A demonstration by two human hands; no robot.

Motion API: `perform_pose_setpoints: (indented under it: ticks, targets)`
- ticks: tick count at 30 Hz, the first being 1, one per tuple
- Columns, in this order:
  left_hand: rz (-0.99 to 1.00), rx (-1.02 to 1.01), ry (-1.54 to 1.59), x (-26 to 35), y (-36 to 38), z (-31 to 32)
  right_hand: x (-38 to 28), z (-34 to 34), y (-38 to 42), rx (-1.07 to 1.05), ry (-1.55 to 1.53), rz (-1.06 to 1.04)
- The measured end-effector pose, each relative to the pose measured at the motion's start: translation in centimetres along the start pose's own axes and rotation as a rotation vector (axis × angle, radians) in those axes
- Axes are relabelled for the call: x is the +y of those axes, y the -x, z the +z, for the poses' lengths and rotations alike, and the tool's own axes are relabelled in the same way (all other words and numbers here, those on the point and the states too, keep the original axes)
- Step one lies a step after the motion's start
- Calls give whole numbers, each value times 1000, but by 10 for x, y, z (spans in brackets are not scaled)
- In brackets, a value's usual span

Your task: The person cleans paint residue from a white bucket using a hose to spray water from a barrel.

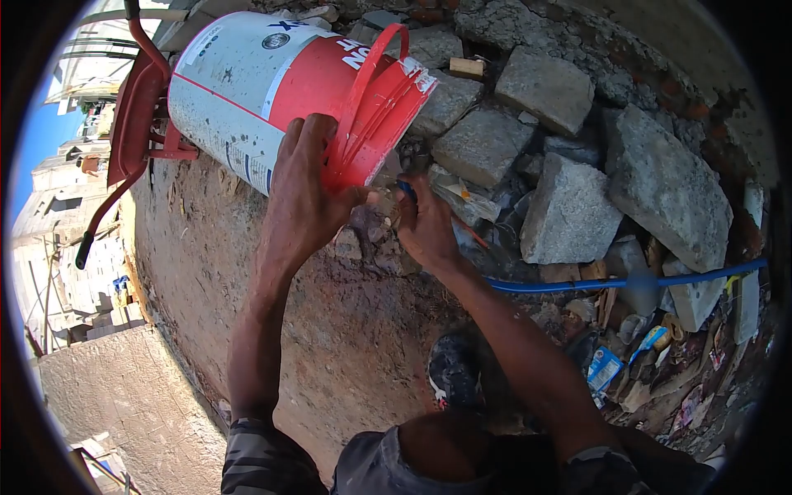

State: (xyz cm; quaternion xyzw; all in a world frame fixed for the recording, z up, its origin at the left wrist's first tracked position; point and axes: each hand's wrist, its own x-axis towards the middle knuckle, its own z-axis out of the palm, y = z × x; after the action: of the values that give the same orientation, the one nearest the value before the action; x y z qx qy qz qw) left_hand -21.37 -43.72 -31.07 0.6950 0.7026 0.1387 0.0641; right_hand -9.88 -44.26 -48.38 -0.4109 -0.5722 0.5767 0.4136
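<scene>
A large red and white plastic bucket point(224, 91) lies tilted, its red mouth facing down and to the right, with its red handle point(363, 87) arched over the side. My left hand point(301, 186) is against the bucket near the rim, fingers bent over its side and thumb stretched toward the mouth. Just below the mouth, my right hand point(427, 227) is closed around the end of a blue hose point(619, 283). Only a short blue tip shows between thumb and fingers. Whatever is inside the bucket is hidden.
Broken concrete blocks point(569, 210) and rubble fill the right side, with litter point(605, 369) below them. A red wheelbarrow point(136, 115) stands behind the bucket. Bare dirt ground point(330, 346) lies under my arms, and my shoe point(455, 371) rests near the rubble.
</scene>
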Motion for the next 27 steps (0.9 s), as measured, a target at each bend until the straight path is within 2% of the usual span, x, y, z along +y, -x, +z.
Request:
perform_pose_setpoints:
  ticks: [4, 6, 7, 9, 10, 12, 13, 15, 18, 22, 24, 27]
  targets:
    - [2, 9, 3, -1, 0, 0, -4, 9, 16, -101, -42, -23]
    - [6, 12, 3, -2, 0, 0, -12, 8, 21, -233, -203, -21]
    - [2, 4, 20, -1, 0, -1, -14, 7, 20, -233, -202, -21]
    - [-3, -4, 37, -2, 1, -1, -21, 3, 19, -391, -161, -43]
    - [-5, -5, 33, -2, 2, 0, -25, 1, 19, -391, -160, -42]
    - [-6, -5, 29, -2, 2, 0, -34, -1, 18, -329, -222, -240]
    - [-7, 1, 14, -1, 3, 1, -31, 3, 18, -327, -221, -240]
    - [-5, 9, 0, 1, 4, 2, -23, 11, 18, -171, -206, -471]
    - [-11, 9, 11, 10, 7, 6, -15, 9, 23, -228, -174, -387]
    - [-19, 3, 23, 28, 12, 16, -8, 5, 25, -190, -143, -333]
    - [1, 2, -24, 32, 15, 23, -8, -3, 25, -309, -41, -172]
    - [-1, -9, -19, 39, 16, 26, -1, -3, 24, -368, 149, -117]
